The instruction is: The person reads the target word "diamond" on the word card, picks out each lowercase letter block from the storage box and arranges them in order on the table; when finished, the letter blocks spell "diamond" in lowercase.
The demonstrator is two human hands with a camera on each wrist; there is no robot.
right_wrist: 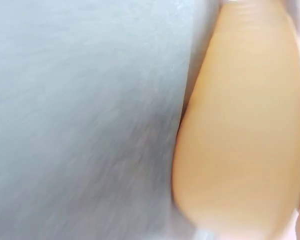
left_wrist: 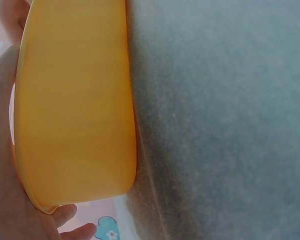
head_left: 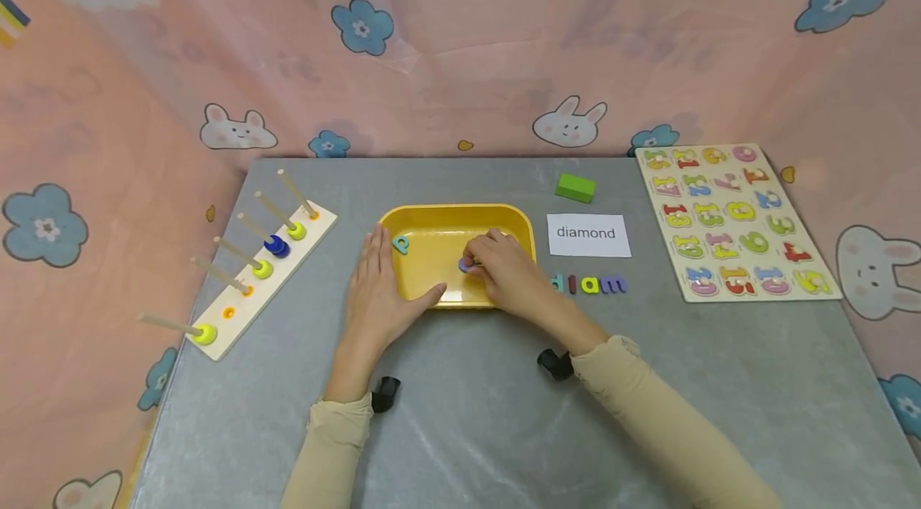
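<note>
In the head view, a yellow tray lies at the middle of the table. My left hand rests on its left side, fingers straight and thumb reaching over the near rim; the left wrist view shows the tray's outer wall beside that hand. Over the tray, my right hand pinches a small purple letter, mostly hidden by the fingers. A bit of yellow-green shows near those fingertips, too small to tell. One teal letter lies at the tray's left end. Right of the tray, letters reading "diam" lie in a row.
A white card printed "diamond" lies above the row, with a green block behind it. A number puzzle board is at the right. At the left stands a peg board with yellow and blue rings.
</note>
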